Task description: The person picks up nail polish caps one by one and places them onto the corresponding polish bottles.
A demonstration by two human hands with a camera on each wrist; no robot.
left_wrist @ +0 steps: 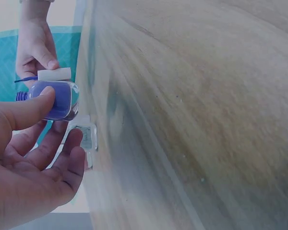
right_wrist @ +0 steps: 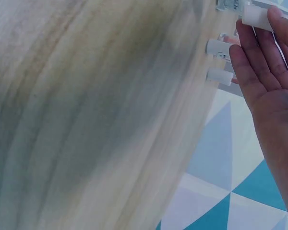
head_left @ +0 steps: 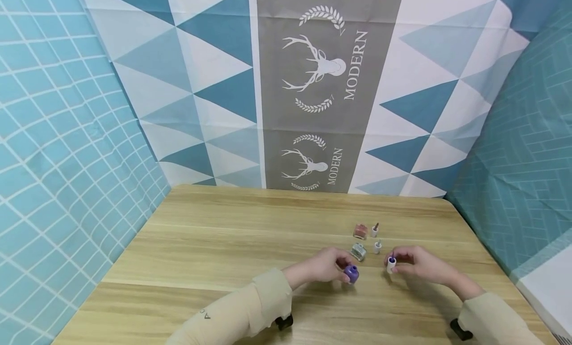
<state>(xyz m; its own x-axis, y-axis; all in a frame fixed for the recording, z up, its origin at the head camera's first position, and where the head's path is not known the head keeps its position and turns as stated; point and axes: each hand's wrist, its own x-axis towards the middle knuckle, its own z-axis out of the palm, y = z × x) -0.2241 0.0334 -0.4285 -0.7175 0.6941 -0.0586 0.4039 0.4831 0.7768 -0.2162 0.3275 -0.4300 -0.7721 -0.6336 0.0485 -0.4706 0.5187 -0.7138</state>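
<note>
My left hand pinches a purple nail polish bottle between thumb and fingers; its threaded neck is uncapped, as the left wrist view shows. In my right hand is a white nail polish cap, held with its purple brush pointing up. A gap separates the bottle from the cap in the head view. Just beyond the left fingers sits a glittery silver-green polish bottle, and behind it a reddish-brown one. Two more white caps, a nearer one and a farther one, stand beside those bottles with their brushes up.
Everything rests on a wood-grain table. A patterned cloth hangs behind its far edge, with blue tiled sheets along the left and teal ones along the right. A white surface borders the table at right.
</note>
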